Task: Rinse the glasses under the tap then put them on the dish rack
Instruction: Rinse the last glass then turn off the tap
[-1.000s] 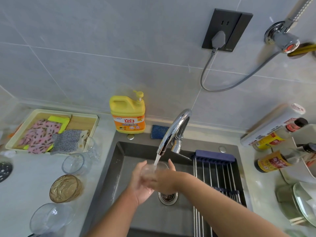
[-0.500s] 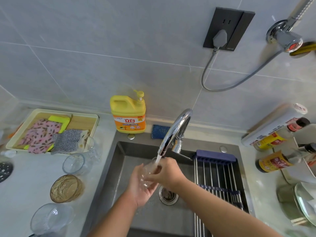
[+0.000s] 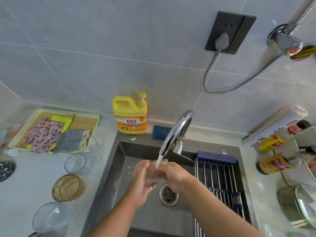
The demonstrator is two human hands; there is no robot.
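Head view: your left hand (image 3: 141,179) and right hand (image 3: 177,177) grip 1 glass (image 3: 158,171); turn it between your fingers (image 3: 151,185) under the tap (image 3: 174,132).

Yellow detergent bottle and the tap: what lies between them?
A blue pad lies flat between the yellow detergent bottle and the tap, as the head view shows.

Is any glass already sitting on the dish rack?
No. The visible bars of the dish rack carry nothing; the left hand and right hand hold a glass under the tap.
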